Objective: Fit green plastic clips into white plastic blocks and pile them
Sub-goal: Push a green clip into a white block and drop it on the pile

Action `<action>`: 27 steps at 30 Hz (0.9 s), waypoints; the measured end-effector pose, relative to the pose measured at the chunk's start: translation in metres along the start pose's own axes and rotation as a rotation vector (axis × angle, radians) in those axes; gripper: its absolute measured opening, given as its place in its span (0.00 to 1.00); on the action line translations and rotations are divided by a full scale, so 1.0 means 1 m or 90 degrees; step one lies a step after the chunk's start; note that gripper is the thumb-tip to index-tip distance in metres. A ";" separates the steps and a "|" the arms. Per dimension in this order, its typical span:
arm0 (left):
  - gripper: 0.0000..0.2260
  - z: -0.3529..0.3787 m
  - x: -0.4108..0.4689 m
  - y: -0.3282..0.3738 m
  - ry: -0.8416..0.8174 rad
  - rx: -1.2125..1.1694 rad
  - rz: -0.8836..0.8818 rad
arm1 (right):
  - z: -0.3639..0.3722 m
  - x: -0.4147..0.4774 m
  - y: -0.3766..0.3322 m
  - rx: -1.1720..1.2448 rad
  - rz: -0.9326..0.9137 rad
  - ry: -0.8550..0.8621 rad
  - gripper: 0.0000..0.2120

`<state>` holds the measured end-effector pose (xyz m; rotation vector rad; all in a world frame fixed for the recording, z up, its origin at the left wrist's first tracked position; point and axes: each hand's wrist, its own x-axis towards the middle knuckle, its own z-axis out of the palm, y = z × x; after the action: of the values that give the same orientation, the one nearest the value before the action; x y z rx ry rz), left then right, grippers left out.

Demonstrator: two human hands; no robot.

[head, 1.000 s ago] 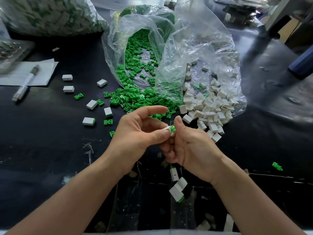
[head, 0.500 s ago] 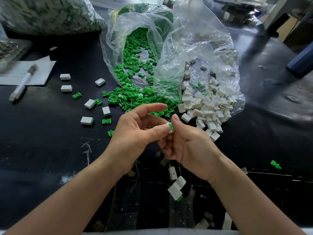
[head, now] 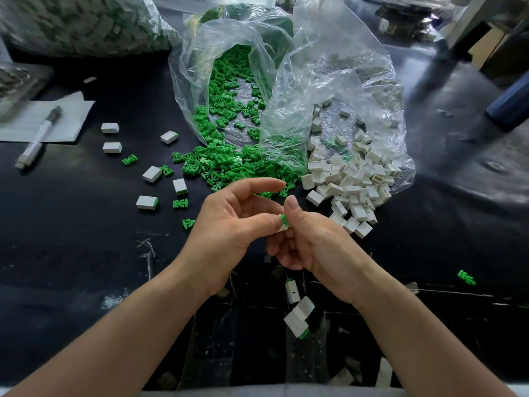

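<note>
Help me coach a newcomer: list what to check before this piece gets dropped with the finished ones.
1. Small white plastic block gripped: ok, left hand pinches it.
2. Green plastic clip at the block's end: ok, right hand pinches it, thumb on top.
3. Clip fully seated: cannot tell, fingers hide the joint.
4. Finished green-ended blocks near the black table front edge: ok.
5. Loose green clips and loose white blocks spilling from clear bags: ok.
</note>
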<state>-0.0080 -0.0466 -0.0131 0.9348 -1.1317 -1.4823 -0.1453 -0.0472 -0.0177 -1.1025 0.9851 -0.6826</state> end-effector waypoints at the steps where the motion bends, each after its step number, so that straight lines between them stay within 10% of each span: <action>1: 0.15 0.001 0.000 -0.001 0.001 0.002 0.002 | 0.000 0.000 0.000 -0.013 0.001 0.002 0.20; 27: 0.19 0.005 -0.003 -0.002 0.022 -0.052 -0.005 | 0.007 -0.001 0.004 -0.157 -0.119 0.044 0.23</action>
<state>-0.0129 -0.0427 -0.0140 0.9058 -1.0366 -1.5025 -0.1400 -0.0420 -0.0200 -1.4084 1.0537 -0.7668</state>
